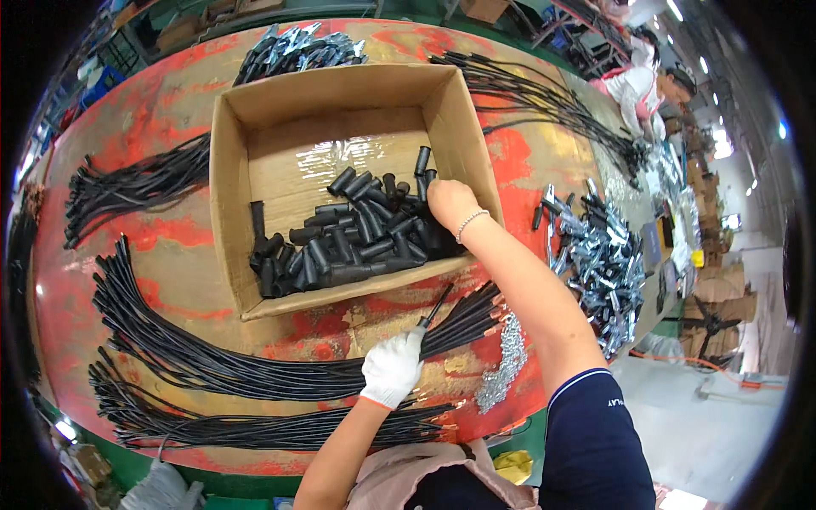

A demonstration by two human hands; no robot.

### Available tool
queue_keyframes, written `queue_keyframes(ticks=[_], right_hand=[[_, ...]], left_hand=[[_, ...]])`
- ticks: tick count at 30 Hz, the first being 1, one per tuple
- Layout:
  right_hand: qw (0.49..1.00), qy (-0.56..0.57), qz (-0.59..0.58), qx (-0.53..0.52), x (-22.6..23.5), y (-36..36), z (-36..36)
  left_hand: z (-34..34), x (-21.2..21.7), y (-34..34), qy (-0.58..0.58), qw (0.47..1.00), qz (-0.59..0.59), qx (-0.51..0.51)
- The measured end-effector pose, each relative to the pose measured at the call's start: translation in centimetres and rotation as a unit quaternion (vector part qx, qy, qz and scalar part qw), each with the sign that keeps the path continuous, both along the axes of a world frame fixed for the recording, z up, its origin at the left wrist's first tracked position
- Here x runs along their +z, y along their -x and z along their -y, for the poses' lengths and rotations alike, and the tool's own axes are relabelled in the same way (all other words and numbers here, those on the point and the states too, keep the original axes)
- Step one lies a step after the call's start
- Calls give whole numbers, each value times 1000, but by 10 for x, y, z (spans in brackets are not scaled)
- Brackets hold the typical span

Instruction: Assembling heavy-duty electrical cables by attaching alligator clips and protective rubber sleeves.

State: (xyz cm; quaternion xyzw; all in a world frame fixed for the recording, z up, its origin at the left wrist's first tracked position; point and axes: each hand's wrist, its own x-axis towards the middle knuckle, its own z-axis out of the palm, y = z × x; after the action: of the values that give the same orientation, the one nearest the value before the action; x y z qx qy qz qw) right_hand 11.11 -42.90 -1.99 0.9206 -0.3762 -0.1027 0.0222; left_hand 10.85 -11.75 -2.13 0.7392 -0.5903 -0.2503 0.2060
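My left hand (pixel 393 370), in a white glove, is closed on a black cable (pixel 439 303) whose end sticks up past the fingers. Beneath it runs a bundle of black cables (pixel 255 374) with bare copper ends at the right. My bare right hand (pixel 452 205), with a beaded bracelet, reaches over the right wall of an open cardboard box (pixel 340 92). Its fingers are closed at a black tubular sleeve (pixel 431 176), partly hidden by them. Many similar black sleeves (pixel 340 242) lie heaped in the box's near half.
Metal clamps (pixel 599 263) are piled right of my forearm, with more clamps (pixel 302 47) behind the box. Small silvery parts (pixel 504 370) lie near my right elbow. Further cable bundles (pixel 140 183) (pixel 544 93) flank the box. A co-worker (pixel 642 89) is at the far right.
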Motion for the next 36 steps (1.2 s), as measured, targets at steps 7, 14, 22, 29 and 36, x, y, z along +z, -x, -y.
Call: queue_keyframes(ticks=[7, 14, 22, 29, 36], right_hand=[[998, -20, 34, 49, 43, -11, -15], [999, -14, 24, -39, 2, -34, 28], [994, -105, 38, 19, 24, -40, 47], [969, -205, 78, -117, 45, -58, 63], [996, -7, -36, -75, 13, -82, 63]], left_hand=[[-7, -21, -5, 135, 989, 28, 48], [-5, -16, -9, 166, 985, 18, 48], [-6, -21, -11, 133, 990, -18, 45], [-6, -23, -10, 122, 992, -21, 33], [-6, -22, -13, 129, 990, -32, 37]])
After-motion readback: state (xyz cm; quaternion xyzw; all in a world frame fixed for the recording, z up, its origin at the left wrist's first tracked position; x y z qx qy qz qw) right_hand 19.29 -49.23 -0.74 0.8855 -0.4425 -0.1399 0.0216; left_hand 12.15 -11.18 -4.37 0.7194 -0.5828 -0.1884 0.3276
